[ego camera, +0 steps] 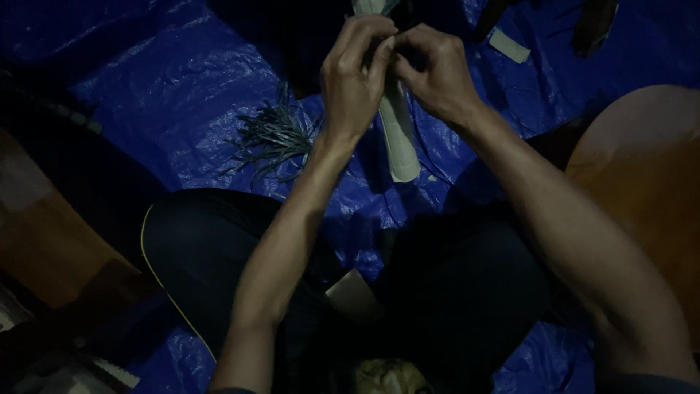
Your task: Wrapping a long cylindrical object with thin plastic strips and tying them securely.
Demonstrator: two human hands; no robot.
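Both hands are raised together in the upper centre of the frame, above a blue tarpaulin. The left hand has its fingers curled inward, fingertips pressed against a pale rolled strip, gripping it near its upper part. The right hand meets it from the right, fingers bent and pinched together at the same spot, thumb-side touching the left hand's fingertips. What exactly is pinched between the two sets of fingertips cannot be told; the light is dim.

The pale rolled strip runs roughly vertically: its top end shows above the hands at the upper edge of the frame, its middle is hidden behind the hands, and its lower end hangs below them, toward the centre of the frame.

A bundle of thin dark green strands lies on the tarpaulin, left of the left wrist, apart from it. A short pale piece lies at upper right. A brown rounded surface occupies the right edge.
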